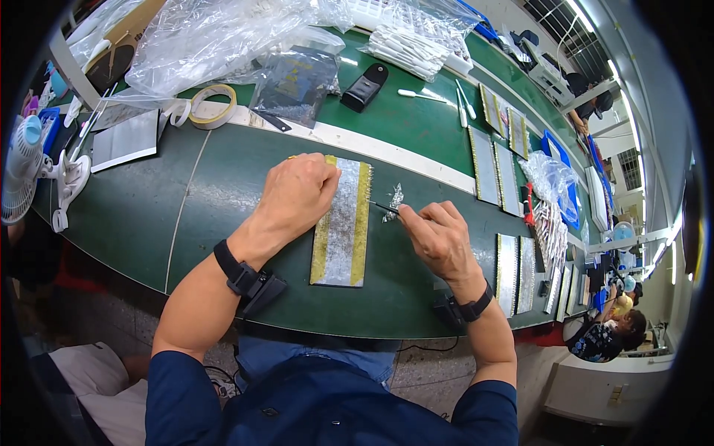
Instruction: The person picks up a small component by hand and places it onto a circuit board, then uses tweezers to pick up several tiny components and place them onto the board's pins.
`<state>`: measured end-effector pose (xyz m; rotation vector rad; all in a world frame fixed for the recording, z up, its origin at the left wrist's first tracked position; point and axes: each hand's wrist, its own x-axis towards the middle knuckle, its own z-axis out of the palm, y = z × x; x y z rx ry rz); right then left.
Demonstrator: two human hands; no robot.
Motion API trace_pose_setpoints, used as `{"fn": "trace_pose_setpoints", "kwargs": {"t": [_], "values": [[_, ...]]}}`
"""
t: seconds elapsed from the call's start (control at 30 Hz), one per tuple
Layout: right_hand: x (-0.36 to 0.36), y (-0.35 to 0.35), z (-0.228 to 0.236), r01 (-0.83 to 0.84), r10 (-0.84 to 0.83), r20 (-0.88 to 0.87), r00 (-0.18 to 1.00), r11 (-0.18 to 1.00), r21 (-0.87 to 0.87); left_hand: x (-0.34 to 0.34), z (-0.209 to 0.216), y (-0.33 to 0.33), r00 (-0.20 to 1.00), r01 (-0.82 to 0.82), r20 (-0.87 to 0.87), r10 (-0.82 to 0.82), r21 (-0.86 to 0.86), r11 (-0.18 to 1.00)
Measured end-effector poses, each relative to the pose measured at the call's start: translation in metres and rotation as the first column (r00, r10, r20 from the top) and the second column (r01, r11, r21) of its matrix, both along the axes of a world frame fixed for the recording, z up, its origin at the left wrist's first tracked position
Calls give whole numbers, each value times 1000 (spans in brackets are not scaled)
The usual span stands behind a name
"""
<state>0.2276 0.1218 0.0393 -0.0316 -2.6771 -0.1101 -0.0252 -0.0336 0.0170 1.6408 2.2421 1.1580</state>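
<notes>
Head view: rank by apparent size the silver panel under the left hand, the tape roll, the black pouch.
1. Silver panel, clearly largest.
2. Tape roll.
3. Black pouch.
The last two look close in size, and both lie farther from the camera, so their order is unsure.

Bench [223,201] top: dark green, smooth, slightly glossy, scuffed pale in patches. Panel [343,223] under left hand [294,197]: silvery foil-like face, dull sheen, with yellow tape-like strips along both long edges. Right hand [439,238] pinches a thin dark tool [383,207], metal-looking, and a crinkled shiny foil scrap [393,201]. Clear plastic bags [216,37]: glossy, wrinkled. Tape roll [212,105]: matt, cream.
</notes>
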Motion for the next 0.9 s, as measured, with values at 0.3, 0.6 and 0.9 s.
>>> {"fn": "trace_pose_setpoints", "kwargs": {"t": [0.3,0.6,0.9], "values": [[5,0,11,145,-145,9,989,985,-89,0,0,0,1000,5,-26,-5,13,1000],[13,16,15,455,-425,171,889,778,-433,1,-1,1,999,-2,-38,2,12,1000],[17,25,13,488,-441,208,873,795,-360,1,1,1,1000,3,-20,-3,1,1000]]}}
